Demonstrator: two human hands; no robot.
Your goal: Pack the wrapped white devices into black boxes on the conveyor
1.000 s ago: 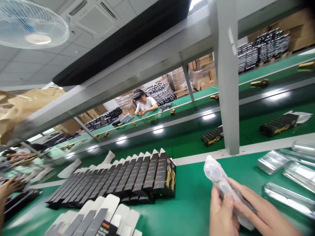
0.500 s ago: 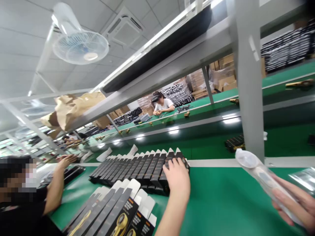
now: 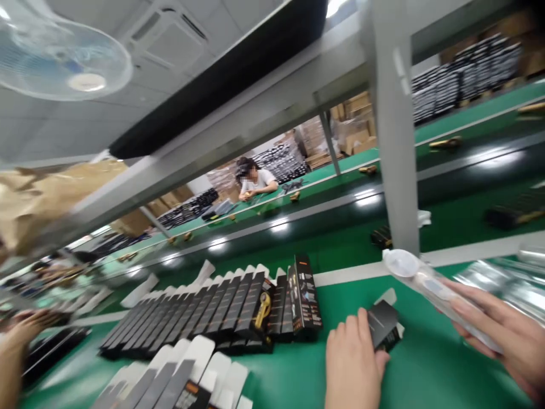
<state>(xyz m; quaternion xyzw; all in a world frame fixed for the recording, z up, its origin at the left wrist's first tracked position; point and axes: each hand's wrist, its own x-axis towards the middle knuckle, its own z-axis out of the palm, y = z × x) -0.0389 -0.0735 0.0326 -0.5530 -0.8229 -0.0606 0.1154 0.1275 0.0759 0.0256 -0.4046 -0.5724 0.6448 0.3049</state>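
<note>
My left hand is closed around a small black carton, held just above the green table with its end flap raised. To the right, my right hand grips a white handheld fan that seems to be in a translucent cover, its round head pointing up and left. A long row of upright black cartons stands left of my left hand; one at its right end leans. Nearer to me is a second group of black cartons with white flaps open.
Clear plastic packs lie at the far right. A grey post rises behind the fan, beside a dark green conveyor carrying gold items. A co-worker's arm is at far left; another person sits across.
My left hand has moved right and toward me from the row, now with a carton in it. Cartons at the row's right end have shifted. The view has turned right.
</note>
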